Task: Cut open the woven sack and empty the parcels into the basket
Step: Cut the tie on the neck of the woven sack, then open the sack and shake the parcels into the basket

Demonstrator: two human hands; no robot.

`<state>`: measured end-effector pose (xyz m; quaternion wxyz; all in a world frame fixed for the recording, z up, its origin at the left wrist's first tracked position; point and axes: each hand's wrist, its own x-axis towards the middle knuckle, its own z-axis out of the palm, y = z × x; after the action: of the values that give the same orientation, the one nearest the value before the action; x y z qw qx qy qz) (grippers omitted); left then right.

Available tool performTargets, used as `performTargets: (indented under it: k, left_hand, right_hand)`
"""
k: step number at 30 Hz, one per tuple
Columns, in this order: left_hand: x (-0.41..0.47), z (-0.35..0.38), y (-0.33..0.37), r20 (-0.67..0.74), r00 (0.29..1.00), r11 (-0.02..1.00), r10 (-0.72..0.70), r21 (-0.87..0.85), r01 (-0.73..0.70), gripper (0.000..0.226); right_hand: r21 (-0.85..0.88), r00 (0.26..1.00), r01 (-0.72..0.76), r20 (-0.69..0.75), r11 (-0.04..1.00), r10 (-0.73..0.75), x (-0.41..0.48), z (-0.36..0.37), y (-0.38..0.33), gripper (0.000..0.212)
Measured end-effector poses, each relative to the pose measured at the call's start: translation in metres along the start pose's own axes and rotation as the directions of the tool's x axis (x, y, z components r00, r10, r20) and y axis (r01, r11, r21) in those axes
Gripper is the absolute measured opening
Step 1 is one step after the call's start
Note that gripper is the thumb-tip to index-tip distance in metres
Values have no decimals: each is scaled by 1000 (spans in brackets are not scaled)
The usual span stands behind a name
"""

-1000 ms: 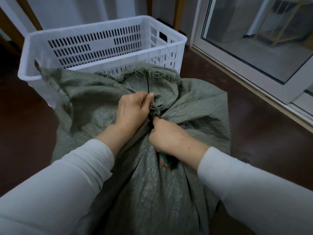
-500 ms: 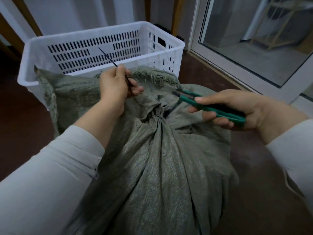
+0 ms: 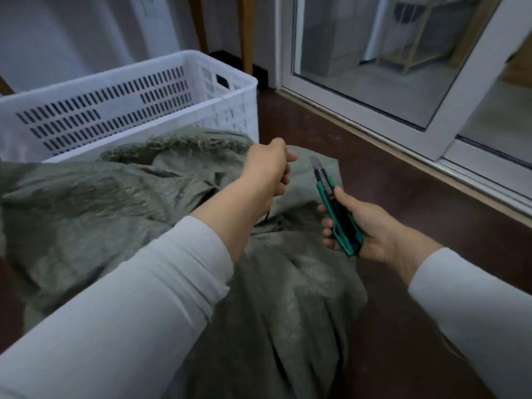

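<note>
On the dark red-brown floor (image 3: 408, 203), seen from the head camera, a grey-green woven sack (image 3: 121, 203) lies slumped and creased, filling the lower left and centre of the view. Its frayed upper edge (image 3: 184, 139) rests against the near wall of a white slotted plastic basket (image 3: 129, 77), which stands just behind it at the upper left. The sack's cloth is loosely gathered in folds below the two hands; what it contains is hidden.

The left hand (image 3: 269, 171) reaches across above the upper part of the sack, its back turned to the camera. Its fingers are curled inward round a thin dark strand (image 3: 267, 216), of which only a short free end shows under the heel of the hand, against the cloth.

The right hand (image 3: 365, 230) is held to the right of the sack, over its edge and the floor. Its fingers are wrapped about the body of a green utility knife (image 3: 338, 217), with the thumb laid along the top of the handle. The knife blade (image 3: 315, 165) is extended and points up and away from the person, near the left hand but apart from it, and clear of the cloth.

Both forearms wear pale long sleeves (image 3: 161, 283). To the right, a white-framed glass sliding door (image 3: 359, 110) runs along the floor's edge; behind the basket a wooden post (image 3: 247, 33) stands against a pale wall.
</note>
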<state>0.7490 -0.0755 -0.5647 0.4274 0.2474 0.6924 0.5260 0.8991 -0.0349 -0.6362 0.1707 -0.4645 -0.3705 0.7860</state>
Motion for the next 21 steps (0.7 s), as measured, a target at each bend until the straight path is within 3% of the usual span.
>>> performTargets:
  k: [3,10,15,19,21]
  left_hand:
    - [0,32,-8,40,995,996,-87,-31,88,35]
    - [-7,126,-35,215,949,973,-229,44,225,37]
    - [-15,203,-57,319,881,925,-350,264,272,31]
    - [-26,257,-74,390,803,885,-451,314,344,35]
    - [-32,282,-81,434,770,870,-467,380,313,34]
  right_hand:
    - [51,998,30,-65,998,-27,-1,-26,2,40]
    - [221,953,150,-293,964,-81,-8,-109,16,16]
    - [324,908,211,-415,922,-62,-20,-172,38,30]
    - [361,822,246,-570,899,4,-36,-216,58,26]
    - [415,768,280,-638,866,57,-45,-244,73,28]
